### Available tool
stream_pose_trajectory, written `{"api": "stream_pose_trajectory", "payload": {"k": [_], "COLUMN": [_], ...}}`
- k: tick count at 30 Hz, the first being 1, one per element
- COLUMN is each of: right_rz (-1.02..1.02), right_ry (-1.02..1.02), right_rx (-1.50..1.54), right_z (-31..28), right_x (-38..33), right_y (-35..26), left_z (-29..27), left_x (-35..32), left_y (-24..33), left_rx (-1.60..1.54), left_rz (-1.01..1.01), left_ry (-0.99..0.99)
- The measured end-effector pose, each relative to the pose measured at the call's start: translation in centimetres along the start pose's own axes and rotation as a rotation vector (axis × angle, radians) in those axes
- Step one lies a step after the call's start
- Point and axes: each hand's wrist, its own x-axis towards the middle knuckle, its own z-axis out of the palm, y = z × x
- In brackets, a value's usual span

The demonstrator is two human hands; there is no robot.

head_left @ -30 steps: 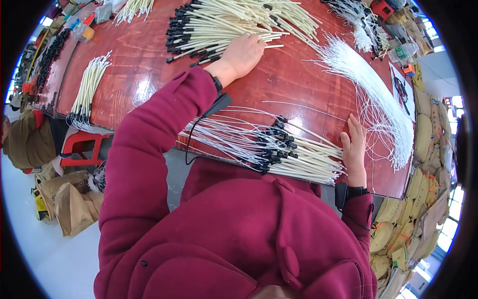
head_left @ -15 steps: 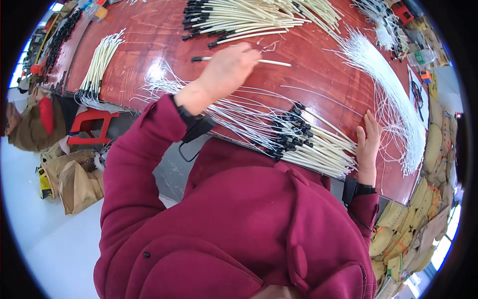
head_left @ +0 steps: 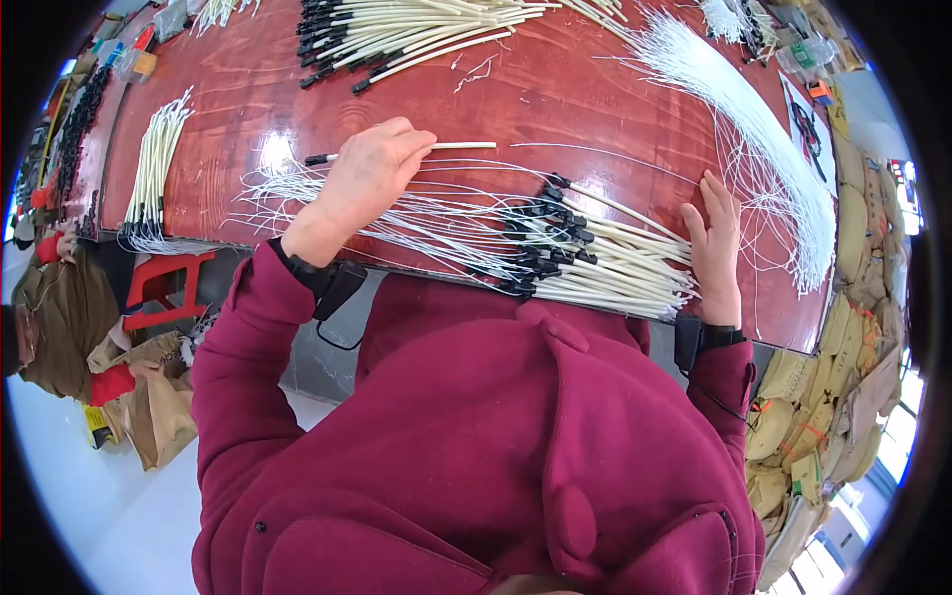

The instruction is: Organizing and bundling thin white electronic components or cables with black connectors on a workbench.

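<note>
My left hand is closed, its fingers pinching a cream-coloured stick with a black end piece. The stick lies crosswise just over the table, its bare tip close to the end of a single thin white strand. That strand runs right to my right hand, which rests on the table with fingers stretched out. Between the hands, along the near edge, lies a bundle of cream sticks with black end pieces. Long white strands trail left from those black ends, under my left forearm.
A larger pile of cream sticks with black ends lies at the far side. A thick sheaf of loose white strands curves along the right. A smaller bundle sits at the left edge, above a red stool. Stacked sacks stand right.
My left hand has come nearer to me and slightly left with the stick, bringing it about level with the single strand. My right hand stays at the strand's right end. The whole view has shifted.
</note>
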Motion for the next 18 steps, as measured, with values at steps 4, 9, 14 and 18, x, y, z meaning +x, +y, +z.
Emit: {"api": "stream_pose_trajectory", "payload": {"k": [4, 9, 14, 18], "right_rz": [0.01, 0.013, 0.015, 0.018], "right_ry": [0.0, 0.008, 0.0, 0.002], "right_rx": [-0.009, -0.029, -0.04, -0.045], "right_z": [0.16, 0.24, 0.0, 0.17], "right_x": [0.14, 0.24, 0.17, 0.17], "right_y": [-0.23, -0.24, -0.32, -0.38], "left_z": [0.27, 0.26, 0.61, 0.72], "left_x": [0.51, 0.93, 0.91, 0.89], "left_y": [0.6, 0.93, 0.84, 0.73], "left_rx": [-0.014, -0.003, 0.003, -0.011], "left_rz": [-0.002, -0.002, 0.001, -0.022], "left_ry": [-0.019, -0.014, -0.005, -0.007]}}
